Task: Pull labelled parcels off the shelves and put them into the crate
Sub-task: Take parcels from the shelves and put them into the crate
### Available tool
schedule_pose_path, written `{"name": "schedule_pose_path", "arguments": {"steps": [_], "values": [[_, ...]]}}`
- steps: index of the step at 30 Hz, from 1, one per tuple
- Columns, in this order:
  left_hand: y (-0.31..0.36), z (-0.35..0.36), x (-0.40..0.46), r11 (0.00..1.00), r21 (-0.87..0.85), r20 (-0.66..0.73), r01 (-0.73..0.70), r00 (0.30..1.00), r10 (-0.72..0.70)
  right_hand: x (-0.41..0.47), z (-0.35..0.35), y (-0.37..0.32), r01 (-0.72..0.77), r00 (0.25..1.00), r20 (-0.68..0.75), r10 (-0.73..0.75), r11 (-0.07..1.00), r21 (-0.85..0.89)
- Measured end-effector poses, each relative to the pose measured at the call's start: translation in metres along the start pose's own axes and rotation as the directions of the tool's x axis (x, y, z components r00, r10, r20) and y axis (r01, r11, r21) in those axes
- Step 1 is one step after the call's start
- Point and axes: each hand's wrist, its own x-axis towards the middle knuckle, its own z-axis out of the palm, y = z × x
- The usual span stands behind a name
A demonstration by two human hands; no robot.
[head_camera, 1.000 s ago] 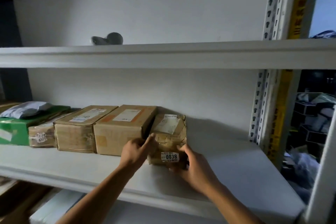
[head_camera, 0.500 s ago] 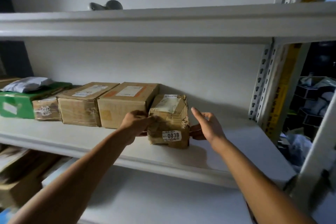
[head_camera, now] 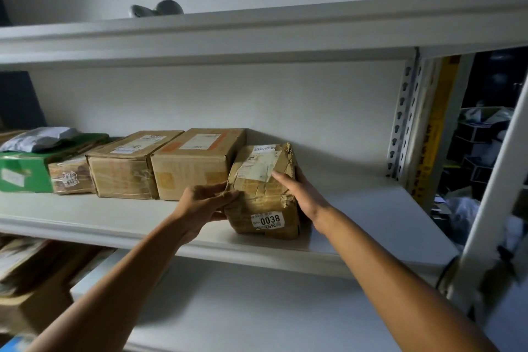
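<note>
A crumpled brown parcel (head_camera: 263, 194) wrapped in tape, with a white sticker reading 0038 on its front, sits near the front edge of the middle shelf (head_camera: 200, 240). My left hand (head_camera: 204, 204) grips its left front corner, thumb on top. My right hand (head_camera: 300, 194) is pressed against its right side, with the index finger on the top label. Both hands hold this parcel between them. No crate is in view.
To the left stand two larger cardboard boxes (head_camera: 197, 163) (head_camera: 128, 168), a small taped parcel (head_camera: 71, 178) and a green box (head_camera: 25, 171) with a grey mailer bag on top. A perforated upright post (head_camera: 405, 128) bounds the shelf's right end. More parcels lie on the shelf below left.
My right hand, spread open beside the parcel half a second ago, has closed in against its right side. The parcel has slid toward the shelf's front edge.
</note>
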Motion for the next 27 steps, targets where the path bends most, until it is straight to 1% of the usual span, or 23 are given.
{"name": "schedule_pose_path", "arguments": {"steps": [3,7,8,11,13,16,17,19,21,23,24,25,27], "values": [[-0.005,0.000,-0.005,0.999,-0.020,0.006,-0.046,0.999,0.047,-0.004,0.002,-0.001,0.029,1.000,-0.009,-0.028,0.997,0.073],[-0.004,0.002,-0.008,0.997,-0.016,0.012,-0.077,0.997,0.077,-0.004,0.000,-0.001,0.028,1.000,-0.010,-0.027,0.991,0.130],[-0.003,0.002,-0.009,0.997,-0.006,0.014,-0.083,0.996,0.083,-0.004,-0.002,0.000,0.032,0.999,-0.017,-0.030,0.989,0.147],[-0.001,0.004,-0.011,0.991,0.053,-0.002,-0.123,0.992,0.123,-0.007,-0.008,0.005,0.039,0.994,-0.106,-0.015,0.972,0.231],[0.000,0.006,-0.013,0.983,0.095,-0.017,-0.155,0.987,0.157,-0.014,-0.013,0.011,0.049,0.990,-0.141,-0.007,0.956,0.290],[0.002,0.012,-0.014,0.980,0.156,-0.010,-0.128,0.991,0.131,-0.026,-0.015,0.014,0.070,0.988,-0.151,-0.015,0.929,0.362],[0.002,0.014,-0.013,0.980,0.169,-0.012,-0.107,0.994,0.110,-0.030,-0.017,0.014,0.077,0.990,-0.140,-0.024,0.921,0.383],[0.001,0.018,-0.010,0.985,0.159,-0.031,-0.071,0.997,0.077,-0.037,-0.023,0.009,0.078,0.996,-0.065,-0.056,0.905,0.418],[0.001,0.021,-0.006,0.992,0.123,-0.018,-0.019,1.000,0.021,-0.044,-0.034,0.006,0.083,0.989,0.077,-0.125,0.908,0.410],[0.004,0.023,-0.002,0.997,0.034,0.060,0.071,0.995,-0.073,-0.048,-0.045,0.001,0.124,0.956,0.206,-0.208,0.925,0.358],[0.005,0.022,-0.001,0.993,-0.018,0.102,0.114,0.989,-0.111,-0.049,-0.050,-0.002,0.142,0.945,0.238,-0.225,0.937,0.320],[0.004,0.020,0.000,0.989,-0.063,0.134,0.136,0.983,-0.127,-0.049,-0.054,-0.006,0.147,0.941,0.255,-0.221,0.948,0.281],[-0.001,0.018,-0.001,0.980,-0.160,0.156,0.121,0.983,-0.096,-0.047,-0.057,-0.012,0.148,0.937,0.283,-0.207,0.965,0.219]]}}
